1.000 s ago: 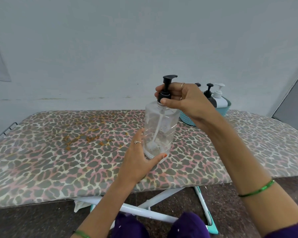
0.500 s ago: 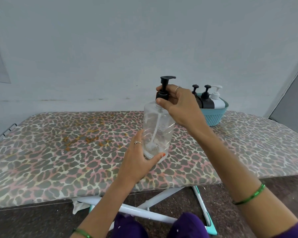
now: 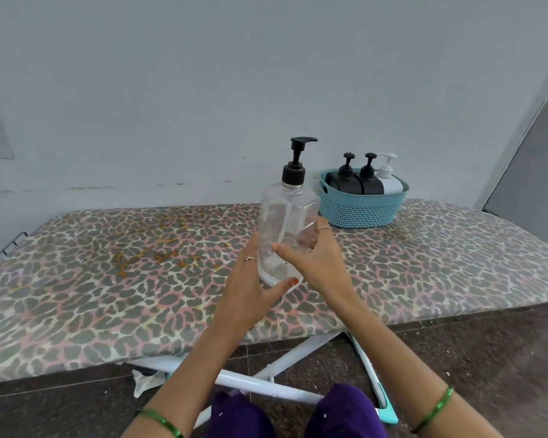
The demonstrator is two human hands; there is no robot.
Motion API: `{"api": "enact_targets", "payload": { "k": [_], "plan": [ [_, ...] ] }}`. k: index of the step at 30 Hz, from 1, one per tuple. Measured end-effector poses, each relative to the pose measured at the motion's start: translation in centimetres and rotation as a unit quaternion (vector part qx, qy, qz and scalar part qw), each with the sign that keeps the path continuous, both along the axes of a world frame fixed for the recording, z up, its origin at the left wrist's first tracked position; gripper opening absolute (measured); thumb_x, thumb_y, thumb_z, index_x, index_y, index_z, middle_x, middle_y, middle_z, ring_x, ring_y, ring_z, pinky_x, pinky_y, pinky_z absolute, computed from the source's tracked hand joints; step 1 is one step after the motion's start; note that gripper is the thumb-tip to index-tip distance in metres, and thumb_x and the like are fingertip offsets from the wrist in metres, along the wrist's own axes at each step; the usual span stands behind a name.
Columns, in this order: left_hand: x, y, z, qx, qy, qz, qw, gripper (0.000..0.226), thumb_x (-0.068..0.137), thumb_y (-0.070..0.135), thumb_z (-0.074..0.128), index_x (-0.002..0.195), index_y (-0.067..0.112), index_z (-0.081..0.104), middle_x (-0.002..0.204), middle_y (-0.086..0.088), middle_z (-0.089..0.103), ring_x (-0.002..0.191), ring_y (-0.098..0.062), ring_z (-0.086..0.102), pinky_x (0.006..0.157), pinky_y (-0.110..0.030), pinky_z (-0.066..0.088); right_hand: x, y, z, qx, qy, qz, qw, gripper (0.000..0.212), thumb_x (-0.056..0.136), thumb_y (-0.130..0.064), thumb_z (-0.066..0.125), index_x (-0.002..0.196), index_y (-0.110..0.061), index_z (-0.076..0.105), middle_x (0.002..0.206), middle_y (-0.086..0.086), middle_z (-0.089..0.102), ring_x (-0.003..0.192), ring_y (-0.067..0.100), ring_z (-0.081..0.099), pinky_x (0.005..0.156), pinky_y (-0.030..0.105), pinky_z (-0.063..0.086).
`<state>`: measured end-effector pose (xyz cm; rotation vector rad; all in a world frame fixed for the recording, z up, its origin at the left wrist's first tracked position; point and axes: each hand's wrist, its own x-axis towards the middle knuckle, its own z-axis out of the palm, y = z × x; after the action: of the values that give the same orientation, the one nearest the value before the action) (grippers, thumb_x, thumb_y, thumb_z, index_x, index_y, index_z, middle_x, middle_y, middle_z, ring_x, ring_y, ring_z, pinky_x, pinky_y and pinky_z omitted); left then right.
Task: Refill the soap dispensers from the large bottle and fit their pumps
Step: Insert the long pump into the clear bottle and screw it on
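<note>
Fingers of both hands are wrapping the clear dispenser bottle (image 3: 287, 229) now: the left hand (image 3: 250, 286) is gripping its lower part from the 9 o'clock side, thumb under the base, and the right hand (image 3: 314, 254) is curling around it from the 3 o'clock side. Half a second ago the right hand was pinching the black pump (image 3: 296, 162) at the neck; it is now lower, on the body, and the pump is standing free and upright on the bottle. I judge that the pump is already screwed on (the collar is sitting flush on the neck). The bottle is looking nearly empty, only some residue near the bottom, so this one may still be needing soap, or it is ready to be put aside. It is standing on the leopard-print ironing board (image 3: 108, 279), near the middle. At 1 o'clock from it the blue basket (image 3: 361, 213) is holding two black dispensers (image 3: 356, 181) and one white dispenser (image 3: 389, 181). No large bottle is showing.
</note>
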<state>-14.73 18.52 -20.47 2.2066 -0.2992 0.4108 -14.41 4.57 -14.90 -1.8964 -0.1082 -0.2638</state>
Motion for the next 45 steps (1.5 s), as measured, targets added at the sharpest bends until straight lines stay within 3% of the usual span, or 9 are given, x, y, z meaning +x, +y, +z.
{"api": "enact_targets", "payload": {
  "k": [6,9,12,18,25,30,36,41,45],
  "plan": [
    [0.9,-0.6,0.9,0.194,0.096,0.015,0.976,0.102,0.071,0.067,0.07,0.149,0.012,0.031,0.144,-0.008,0.047,0.127,-0.023,0.051,0.105,-0.038,0.045,0.4,-3.3,1.1,0.037,-0.042,-0.065,0.996,0.068,0.067,-0.035,0.086,0.12,-0.019,0.047,0.107,-0.005,0.063,0.096,0.008,0.063,0.087,0.031,0.054],
    [1.8,-1.7,3.0,0.336,0.183,0.015,0.924,0.074,0.073,0.073,0.063,0.113,0.011,0.057,0.111,-0.006,0.064,0.097,-0.019,0.061,0.088,-0.033,0.053,0.6,-7.2,1.8,0.057,-0.051,-0.121,0.99,0.065,0.07,-0.029,0.084,0.122,-0.016,0.046,0.103,-0.004,0.063,0.09,0.007,0.064,0.081,0.026,0.054],
    [2.3,-3.3,4.9,0.385,0.244,0.006,0.89,0.062,0.075,0.07,0.064,0.096,0.011,0.058,0.085,0.0,0.061,0.074,-0.013,0.054,0.073,-0.026,0.049,1.2,-11.6,2.0,0.075,-0.055,-0.194,0.977,0.067,0.071,-0.029,0.084,0.124,-0.013,0.045,0.111,0.005,0.061,0.096,0.017,0.064,0.081,0.031,0.055],
    [3.6,-6.4,5.5,0.47,0.289,-0.017,0.834,0.07,0.074,0.069,0.066,0.11,0.01,0.058,0.11,-0.004,0.065,0.102,-0.02,0.062,0.091,-0.031,0.051,4.6,-19.7,2.0,0.063,-0.072,-0.328,0.94,0.066,0.073,-0.034,0.082,0.123,-0.017,0.042,0.11,0.005,0.058,0.098,0.018,0.061,0.085,0.034,0.053],
    [5.3,-7.8,5.6,0.494,0.336,-0.033,0.801,0.079,0.074,0.06,0.071,0.129,0.008,0.048,0.128,-0.008,0.059,0.117,-0.022,0.057,0.101,-0.031,0.045,10.7,-24.3,2.1,0.017,-0.083,-0.35,0.933,0.071,0.075,-0.03,0.08,0.13,-0.011,0.039,0.112,0.007,0.055,0.107,0.024,0.057,0.091,0.034,0.048],
    [6.1,-7.7,4.7,0.485,0.351,-0.031,0.801,0.071,0.069,0.06,0.075,0.116,0.012,0.051,0.111,-0.001,0.064,0.101,-0.015,0.061,0.092,-0.027,0.048,14.5,-25.7,1.4,-0.001,-0.064,-0.345,0.936,0.07,0.08,-0.024,0.076,0.133,-0.006,0.035,0.123,0.015,0.056,0.114,0.026,0.053,0.081,0.023,0.037],
    [6.7,-7.9,5.0,0.482,0.372,-0.03,0.793,0.07,0.068,0.057,0.078,0.116,0.013,0.05,0.11,-0.002,0.059,0.106,-0.018,0.059,0.092,-0.028,0.048,17.2,-26.9,-0.5,-0.015,-0.031,-0.332,0.943,0.071,0.08,-0.023,0.075,0.135,-0.006,0.032,0.127,0.018,0.052,0.121,0.029,0.049,0.09,0.03,0.038],
    [7.1,-8.0,4.9,0.471,0.379,-0.039,0.795,0.059,0.066,0.058,0.079,0.091,0.018,0.045,0.082,0.005,0.044,0.079,-0.008,0.045,0.076,-0.021,0.04,18.5,-27.1,-0.9,-0.021,-0.041,-0.32,0.946,0.068,0.083,-0.021,0.073,0.133,-0.004,0.032,0.125,0.019,0.052,0.118,0.029,0.049,0.086,0.026,0.036],
    [7.4,-8.0,4.8,0.469,0.389,-0.04,0.792,0.064,0.065,0.059,0.08,0.1,0.017,0.047,0.082,0.006,0.044,0.078,-0.008,0.045,0.076,-0.02,0.041,19.3,-27.3,-0.9,-0.023,-0.041,-0.322,0.946,0.067,0.084,-0.022,0.072,0.134,-0.003,0.031,0.123,0.018,0.053,0.118,0.029,0.049,0.087,0.028,0.037]
  ]
}}
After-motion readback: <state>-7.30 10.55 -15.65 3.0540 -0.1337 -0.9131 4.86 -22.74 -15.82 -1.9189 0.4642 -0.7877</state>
